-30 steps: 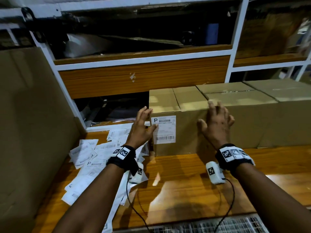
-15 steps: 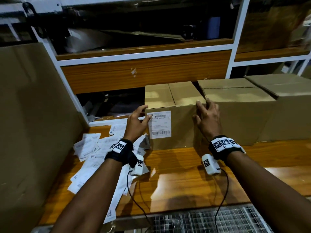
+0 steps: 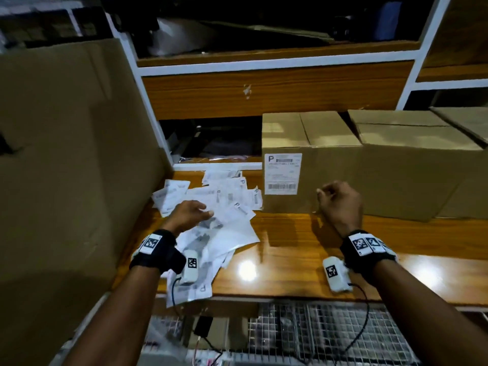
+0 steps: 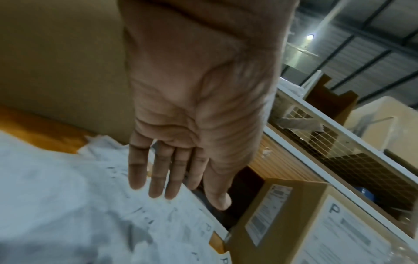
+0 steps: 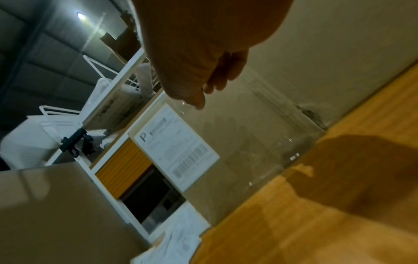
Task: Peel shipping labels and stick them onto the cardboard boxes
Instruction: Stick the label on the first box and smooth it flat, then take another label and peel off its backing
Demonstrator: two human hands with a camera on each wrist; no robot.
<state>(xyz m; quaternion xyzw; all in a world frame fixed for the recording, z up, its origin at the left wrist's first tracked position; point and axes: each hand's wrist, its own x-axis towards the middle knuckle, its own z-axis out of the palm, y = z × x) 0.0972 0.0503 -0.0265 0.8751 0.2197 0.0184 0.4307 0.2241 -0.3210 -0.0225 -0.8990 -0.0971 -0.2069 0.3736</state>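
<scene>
A cardboard box [image 3: 330, 178] stands at the back of the wooden table [image 3: 303, 249], with a white shipping label [image 3: 282, 173] stuck flat on its front left. The same label [image 5: 176, 146] shows in the right wrist view. A loose pile of label sheets [image 3: 224, 204] lies left of the box. My left hand [image 3: 203, 210] hovers just over that pile, fingers straight [image 4: 156, 178], holding nothing. My right hand [image 3: 327, 194] hangs in front of the box's bare front, fingers loosely curled [image 5: 217, 78], empty and apart from the cardboard.
Two more plain cardboard boxes [image 3: 412, 165] [image 3: 467, 122] stand to the right against the shelf. A large cardboard box [image 3: 66, 154] walls off the left side. White shelf frame [image 3: 277, 66] above, wire mesh [image 3: 303, 336] below the table's front edge.
Both hands have come off the labelled box. The left hand has swung left and down over the label pile; the right hand has drawn back from the box and curled loosely.
</scene>
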